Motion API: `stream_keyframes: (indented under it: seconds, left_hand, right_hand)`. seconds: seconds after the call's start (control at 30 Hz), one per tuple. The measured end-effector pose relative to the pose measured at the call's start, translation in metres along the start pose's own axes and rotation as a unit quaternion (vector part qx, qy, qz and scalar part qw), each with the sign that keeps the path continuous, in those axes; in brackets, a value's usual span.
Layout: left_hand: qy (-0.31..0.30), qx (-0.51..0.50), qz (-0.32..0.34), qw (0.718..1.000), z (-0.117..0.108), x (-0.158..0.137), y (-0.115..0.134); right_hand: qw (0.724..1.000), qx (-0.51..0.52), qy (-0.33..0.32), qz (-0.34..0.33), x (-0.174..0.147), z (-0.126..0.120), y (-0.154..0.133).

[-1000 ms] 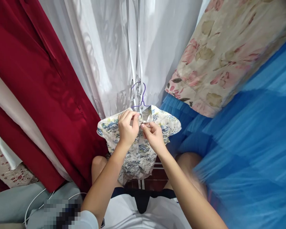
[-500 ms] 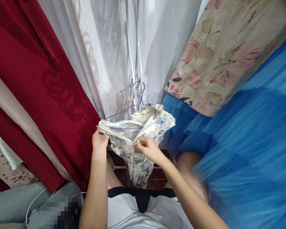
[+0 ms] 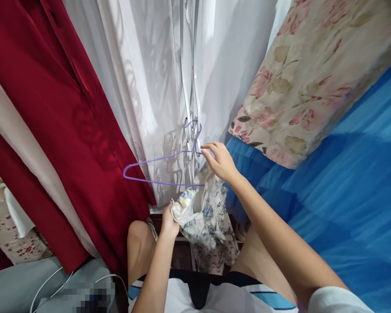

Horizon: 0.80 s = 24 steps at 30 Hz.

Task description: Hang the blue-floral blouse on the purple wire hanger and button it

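Note:
A white dress with blue and yellow flowers (image 3: 202, 221) hangs bunched in front of me, partly blurred. My left hand (image 3: 170, 221) is closed on its upper edge, below the hanger. The purple wire hanger (image 3: 150, 161) hangs from a chain of white hangers (image 3: 186, 91); its left arm is bare. Some dress cloth still lies at its right side, under my right hand (image 3: 219, 160). The fingertips of that hand pinch the hanger's right shoulder just beside its hook.
White curtains (image 3: 237, 56) hang behind. Red cloth (image 3: 68, 113) drapes on the left. A beige floral cloth (image 3: 299, 91) and blue tulle (image 3: 339, 208) fill the right side. A grey cushion (image 3: 16, 282) with a white cable lies at lower left.
The dress has come off the hanger's left arm, drawn down and right by my left hand. My right hand has left the neckline and moved up to the hanger.

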State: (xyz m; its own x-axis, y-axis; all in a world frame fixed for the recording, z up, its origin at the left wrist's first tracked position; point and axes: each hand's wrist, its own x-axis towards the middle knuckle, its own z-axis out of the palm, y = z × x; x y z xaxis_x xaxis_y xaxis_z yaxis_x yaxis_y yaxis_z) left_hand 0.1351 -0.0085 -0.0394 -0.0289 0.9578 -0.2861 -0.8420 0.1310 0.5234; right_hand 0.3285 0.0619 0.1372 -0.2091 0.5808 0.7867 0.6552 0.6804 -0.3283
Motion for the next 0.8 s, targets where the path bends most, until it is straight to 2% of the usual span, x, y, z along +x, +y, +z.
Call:
stream_keyframes:
  seconds: [0.07, 0.17, 0.3, 0.4, 0.47, 0.53, 0.57, 0.6, 0.63, 0.7, 0.73, 0.8]
  left_hand:
    - [0.005, 0.025, -0.019, 0.999, -0.003, -0.005, -0.02]
    - [-0.013, 0.043, 0.003, 0.999, -0.005, -0.019, -0.043]
    - [-0.048, 0.048, 0.014, 0.998, 0.002, -0.046, -0.051]
    - [-0.083, 0.042, 0.025, 0.995, 0.009, -0.067, -0.038]
    - [-0.118, 0.054, 0.045, 0.991, 0.013, -0.081, -0.024]
    - [-0.16, 0.102, 0.091, 0.978, 0.02, -0.096, -0.01]
    - [-0.181, 0.15, 0.127, 0.964, 0.024, -0.103, -0.003]
    - [-0.199, 0.213, 0.17, 0.941, 0.029, -0.11, 0.002]
    - [-0.21, 0.281, 0.218, 0.91, 0.034, -0.116, 0.006]
    - [-0.216, 0.397, 0.299, 0.84, 0.043, -0.124, 0.011]
    - [-0.212, 0.427, 0.323, 0.818, 0.046, -0.125, 0.012]
    - [-0.198, 0.432, 0.343, 0.81, 0.049, -0.124, 0.013]
  right_hand:
    - [0.997, 0.066, -0.03, 0.028, 0.001, 0.006, -0.002]
    - [0.981, 0.162, -0.041, 0.099, 0.0, 0.015, -0.004]
    - [0.966, 0.221, -0.03, 0.133, 0.003, 0.02, 0.0]
    - [0.981, 0.154, 0.049, 0.106, -0.011, 0.011, -0.003]
    - [0.983, 0.097, 0.135, 0.078, -0.037, 0.002, -0.015]
    - [0.976, 0.105, 0.176, 0.078, -0.073, -0.007, -0.037]
    - [0.974, 0.142, 0.15, 0.099, -0.092, -0.01, -0.049]
    - [0.971, 0.197, 0.075, 0.116, -0.11, -0.013, -0.062]
    - [0.957, 0.261, -0.034, 0.123, -0.126, -0.015, -0.074]
    - [0.898, 0.373, -0.166, 0.167, -0.147, -0.017, -0.093]
    - [0.867, 0.415, -0.204, 0.186, -0.153, -0.017, -0.098]
    - [0.821, 0.469, -0.239, 0.221, -0.155, -0.018, -0.102]
